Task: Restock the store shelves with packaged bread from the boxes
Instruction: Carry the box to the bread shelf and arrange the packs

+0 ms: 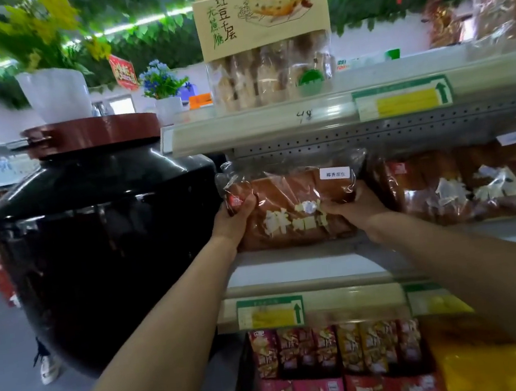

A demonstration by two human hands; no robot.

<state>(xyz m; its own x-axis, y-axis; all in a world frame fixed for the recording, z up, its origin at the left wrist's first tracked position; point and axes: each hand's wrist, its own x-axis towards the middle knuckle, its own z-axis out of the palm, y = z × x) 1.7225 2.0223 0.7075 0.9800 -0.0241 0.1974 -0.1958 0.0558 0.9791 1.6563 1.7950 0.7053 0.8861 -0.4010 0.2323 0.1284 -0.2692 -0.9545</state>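
I'm placing a bread loaf (293,204) on the middle shelf (307,267), at its left end beside more bagged bread (460,183). Left hand (236,217) and right hand (353,204) both grip the bag's ends. Next, I'd judge: push it back, let go.

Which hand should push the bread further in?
Probably the right hand: it grips the bread bag's front face, while the left hand only holds its end, beside the black jar.
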